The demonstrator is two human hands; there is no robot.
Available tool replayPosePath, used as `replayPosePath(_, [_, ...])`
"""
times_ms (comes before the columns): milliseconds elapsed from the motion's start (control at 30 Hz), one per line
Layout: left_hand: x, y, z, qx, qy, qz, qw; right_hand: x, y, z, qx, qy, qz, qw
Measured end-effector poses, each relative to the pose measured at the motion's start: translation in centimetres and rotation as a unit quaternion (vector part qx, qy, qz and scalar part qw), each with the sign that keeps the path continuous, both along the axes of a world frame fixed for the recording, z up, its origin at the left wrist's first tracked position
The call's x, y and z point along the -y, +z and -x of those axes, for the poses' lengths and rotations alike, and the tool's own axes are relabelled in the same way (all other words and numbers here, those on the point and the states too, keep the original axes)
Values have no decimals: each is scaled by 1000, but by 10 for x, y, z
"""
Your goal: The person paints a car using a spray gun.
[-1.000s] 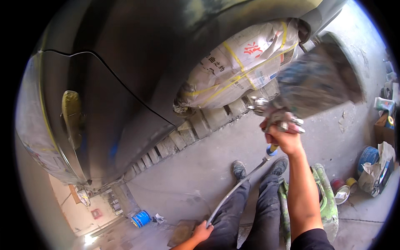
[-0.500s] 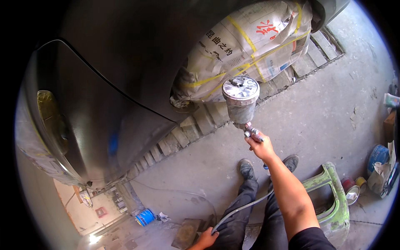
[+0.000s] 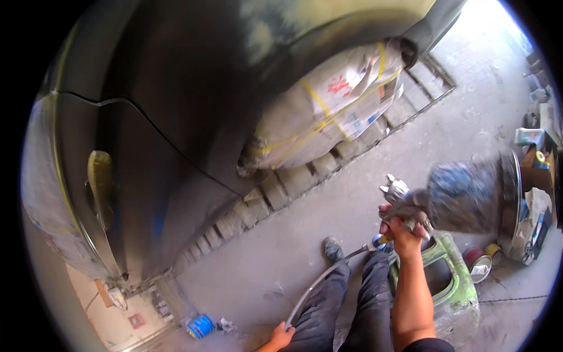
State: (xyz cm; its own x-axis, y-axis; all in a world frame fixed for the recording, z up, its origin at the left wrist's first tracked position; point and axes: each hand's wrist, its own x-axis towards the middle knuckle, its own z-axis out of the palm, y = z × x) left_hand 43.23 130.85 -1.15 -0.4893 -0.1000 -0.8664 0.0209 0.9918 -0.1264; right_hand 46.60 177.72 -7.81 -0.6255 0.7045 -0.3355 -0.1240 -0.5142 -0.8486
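My right hand [image 3: 403, 230] is closed round the handle of a paint spray gun [image 3: 406, 205]. The gun's paint-smeared cup [image 3: 466, 196] lies tipped sideways to the right, blurred by motion, and its nozzle end points left toward the car. From the gun's base a grey air hose [image 3: 314, 284] runs down to my left hand [image 3: 280, 337], whose fingers are wrapped round it at the lower edge. The dark car body panel [image 3: 158, 129] fills the upper left. Paper and yellow tape cover the wheel [image 3: 334, 108].
A green worn stool [image 3: 466, 299] stands right of my legs. Beside it are a red tin [image 3: 476, 258] and assorted cans and boxes [image 3: 531, 176]. A blue can [image 3: 200, 326] sits at the lower left. A row of blocks [image 3: 272, 196] runs beneath the car.
My right hand has moved right and down, tilting the spray gun so its upright cup now lies sideways. The view has shifted, showing a pale patch on the car. My left hand still grips the hose.
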Motion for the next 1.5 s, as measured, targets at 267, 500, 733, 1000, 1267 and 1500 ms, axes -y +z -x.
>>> replayPosePath(267, [9,13,31,-1,3,12,1000,50,60,-18,-115,-29,39,992])
replayPosePath(500, [23,15,43,9,-108,2,994,3,89,-20,137,146,-183,962])
replayPosePath(733, [-8,29,41,49,-94,-6,994,-95,134,-51,135,-290,22,947])
replayPosePath(1000, [-33,49,30,1,-47,-10,999,-89,145,-35,120,-274,19,954])
replayPosePath(1267, [21,31,28,-47,-195,-18,980,2,150,-37,76,126,-12,989])
replayPosePath(1500, [73,-3,31,-10,-211,-29,977,-70,136,-28,58,1,60,997])
